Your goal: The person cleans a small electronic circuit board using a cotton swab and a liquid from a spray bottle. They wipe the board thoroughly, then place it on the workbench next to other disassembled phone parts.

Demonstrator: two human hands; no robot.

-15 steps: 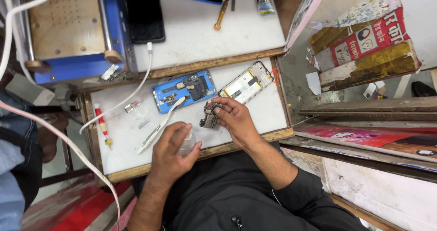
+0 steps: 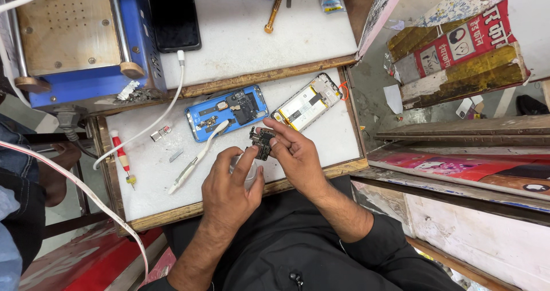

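Together both hands pinch: right hand (image 2: 295, 153) circuit board (image 2: 262, 141), left hand (image 2: 229, 185) clear container (image 2: 250, 175)

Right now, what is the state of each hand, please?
Left hand: closed around a small clear container.
Right hand: fingers pinch a small circuit board.

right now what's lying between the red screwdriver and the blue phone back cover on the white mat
In the head view, between the red screwdriver and the blue phone back cover run a white cable and white tweezers, with a small metal part and a grey sliver.
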